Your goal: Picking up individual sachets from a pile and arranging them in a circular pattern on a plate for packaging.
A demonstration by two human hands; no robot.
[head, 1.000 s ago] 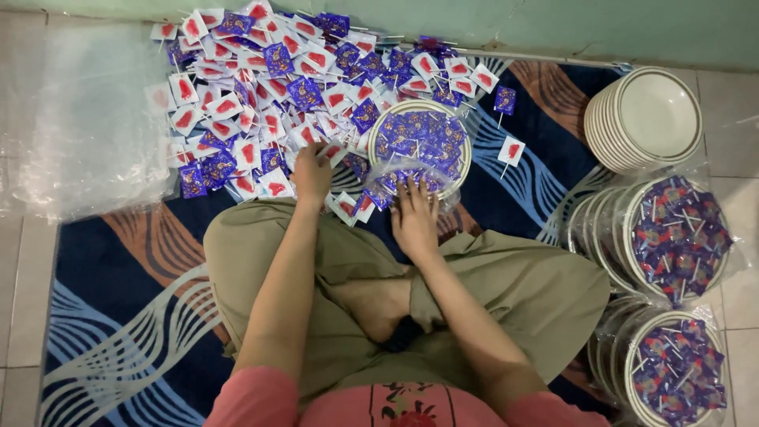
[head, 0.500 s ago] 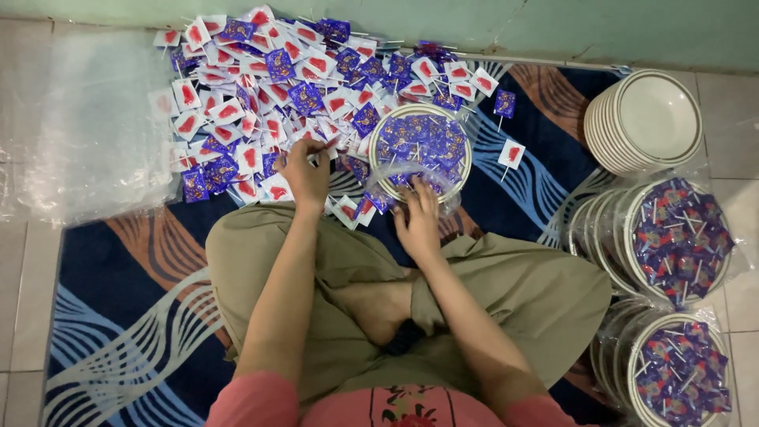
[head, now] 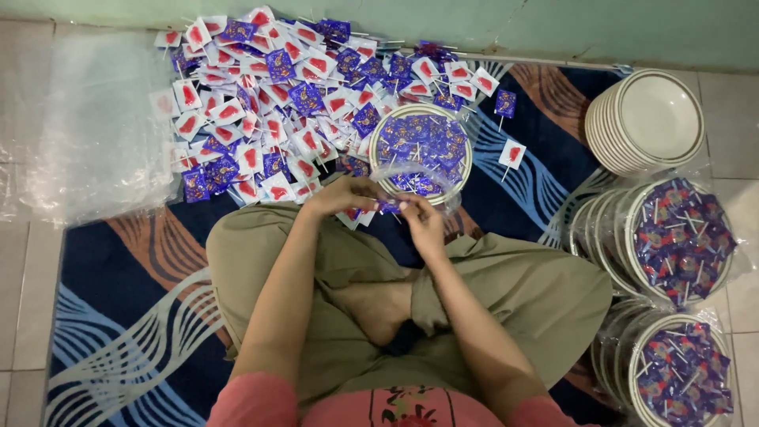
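I sit cross-legged on a patterned rug. A white plate (head: 374, 141) in front of my knees holds several blue-wrapped lollipops under clear plastic wrap (head: 393, 171). My left hand (head: 341, 194) and my right hand (head: 421, 221) meet at the plate's near edge. Between their fingers is a small blue-wrapped lollipop (head: 388, 206) and the edge of the clear plastic. Behind the plate lies a big heap of red-and-white and blue wrapped lollipops (head: 277, 87).
A stack of bare white plates (head: 632, 150) stands at the right. Below it are two stacks of wrapped plates filled with blue lollipops (head: 680, 241), (head: 684, 372). A pile of clear plastic bags (head: 87, 134) lies at the left on the tiled floor. A green wall runs along the top.
My left hand has moved right from the lollipop heap toward the plate's near edge. Both hands now meet there on a blue lollipop and the plastic.
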